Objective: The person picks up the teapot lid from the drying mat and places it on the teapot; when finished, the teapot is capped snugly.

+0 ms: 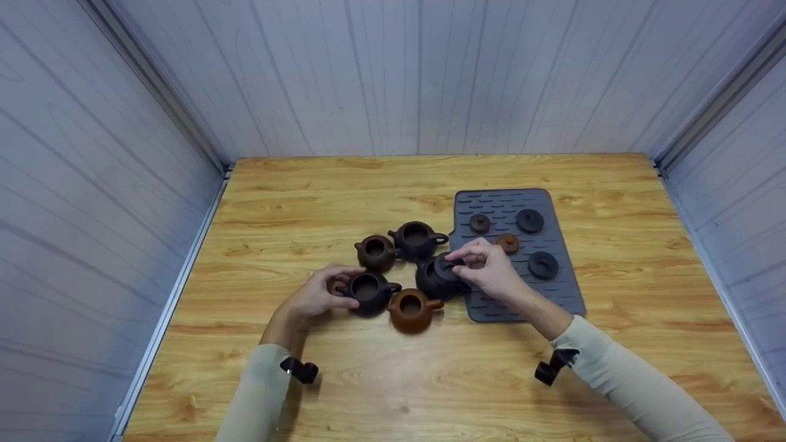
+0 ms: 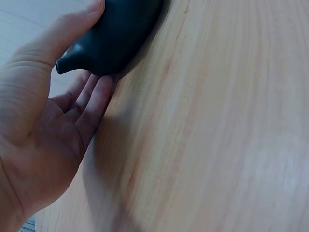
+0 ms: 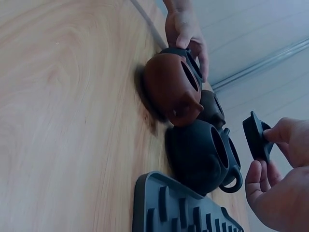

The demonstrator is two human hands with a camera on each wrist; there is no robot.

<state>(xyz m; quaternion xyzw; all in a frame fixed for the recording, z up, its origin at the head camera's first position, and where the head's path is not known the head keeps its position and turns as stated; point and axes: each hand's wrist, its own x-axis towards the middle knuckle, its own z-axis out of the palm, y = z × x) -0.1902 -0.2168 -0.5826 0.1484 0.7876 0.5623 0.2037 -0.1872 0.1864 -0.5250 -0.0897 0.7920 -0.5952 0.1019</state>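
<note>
A dark teapot [image 1: 366, 299], lidless, sits at the front left of a cluster of teapots. My left hand [image 1: 319, 291] holds it at its spout side, thumb at the near side and fingers at the far side; the spout shows between them in the left wrist view. My right hand [image 1: 494, 270] pinches a dark lid [image 3: 254, 137] between thumb and fingers. In the right wrist view the lid hangs tilted, apart from the opening of the large dark teapot [image 1: 433, 286]. An orange-brown teapot [image 1: 410, 316] stands between these two, its opening uncovered.
Behind stand a small brown teapot [image 1: 376, 255] and another dark teapot [image 1: 417, 240], both without lids. A grey ridged mat [image 1: 506, 309] on the right bears two dark lids, a brown lid [image 1: 479, 223] and an orange-brown lid [image 1: 508, 244]. White panels enclose the wooden table [image 1: 393, 393].
</note>
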